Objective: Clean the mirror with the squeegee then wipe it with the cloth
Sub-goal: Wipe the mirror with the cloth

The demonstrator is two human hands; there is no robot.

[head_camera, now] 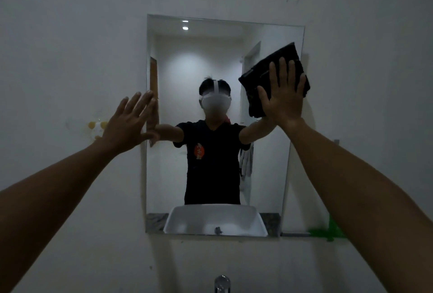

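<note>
A frameless rectangular mirror (210, 63) hangs on the white wall ahead. My right hand (284, 95) presses a dark folded cloth (283, 58) flat against the mirror's upper right part, fingers spread over it. My left hand (131, 121) is flat with fingers apart, resting at the mirror's left edge at mid height and holding nothing. A green object (328, 231), possibly the squeegee, lies on a narrow ledge at the mirror's lower right, partly behind my right forearm.
A chrome tap (222, 283) shows at the bottom edge, below the mirror. The mirror reflects a white basin, a person in a dark shirt and a lit room behind. Yellowish marks (97, 126) stain the wall left of the mirror.
</note>
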